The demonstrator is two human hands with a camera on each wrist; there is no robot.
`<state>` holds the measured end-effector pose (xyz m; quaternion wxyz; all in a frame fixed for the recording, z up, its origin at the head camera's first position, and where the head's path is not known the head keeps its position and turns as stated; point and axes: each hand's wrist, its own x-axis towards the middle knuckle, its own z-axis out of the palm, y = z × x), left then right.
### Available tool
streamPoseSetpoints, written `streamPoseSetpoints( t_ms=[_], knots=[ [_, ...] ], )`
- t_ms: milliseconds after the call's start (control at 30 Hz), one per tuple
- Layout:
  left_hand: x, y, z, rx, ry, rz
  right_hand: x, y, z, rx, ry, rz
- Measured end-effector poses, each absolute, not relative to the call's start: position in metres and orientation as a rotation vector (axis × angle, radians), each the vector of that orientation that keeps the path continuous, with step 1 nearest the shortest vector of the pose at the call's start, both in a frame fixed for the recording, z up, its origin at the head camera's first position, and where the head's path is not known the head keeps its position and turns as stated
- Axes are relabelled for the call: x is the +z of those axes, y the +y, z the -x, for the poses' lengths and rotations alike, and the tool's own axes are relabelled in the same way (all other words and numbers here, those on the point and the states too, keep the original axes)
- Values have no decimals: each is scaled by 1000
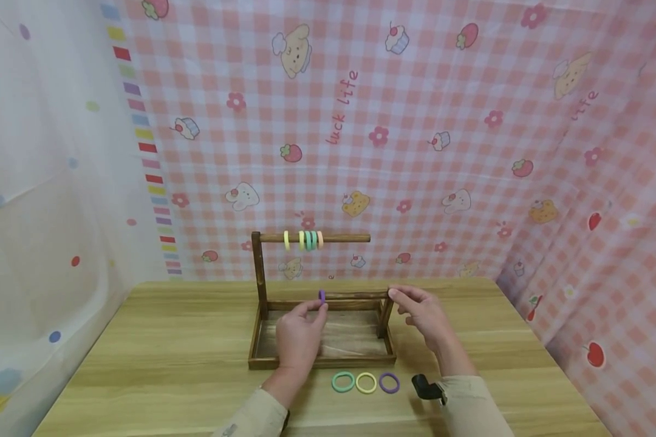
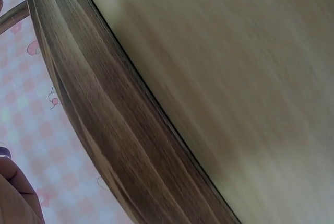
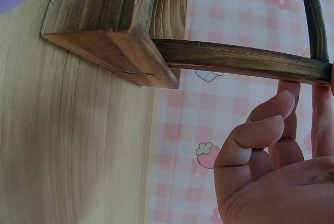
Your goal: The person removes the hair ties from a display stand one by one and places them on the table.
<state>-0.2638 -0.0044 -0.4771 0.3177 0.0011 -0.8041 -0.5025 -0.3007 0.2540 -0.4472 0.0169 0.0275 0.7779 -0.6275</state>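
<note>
The rack is dark-stained wood, its grain streaky and its finish low in sheen. The surface looks like pale, smooth wood with a faint satin gloss. Beyond its far edge, the backdrop is matt, lightly creased printed cloth. The rings look like smooth plastic or rubber; the sleeves, matt cloth.

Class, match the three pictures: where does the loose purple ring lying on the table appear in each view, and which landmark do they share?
Head: the loose purple ring lies below centre, just right of the loose yellow ring.
Left wrist: not in it; the held purple ring, in the left hand, shows instead.
Right wrist: top-left corner, cut off.
Shared landmark: dark wooden stand.
</note>
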Motion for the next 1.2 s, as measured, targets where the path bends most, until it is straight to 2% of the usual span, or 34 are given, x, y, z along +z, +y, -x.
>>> streamPoseSetpoints(
  t_ms=[533, 800, 1200],
  knots=[
    [-474, -37, 240, -1171, -2349, 136, -443, 255, 302, -1927, 2438, -67],
    [-481, -52, 217, -1056, -2626, 210, -445, 255, 302, -1922, 2436, -74],
    [-499, -49, 191, -924, -2794, 391, -445, 254, 300, -1925, 2418, -84]
  ],
)
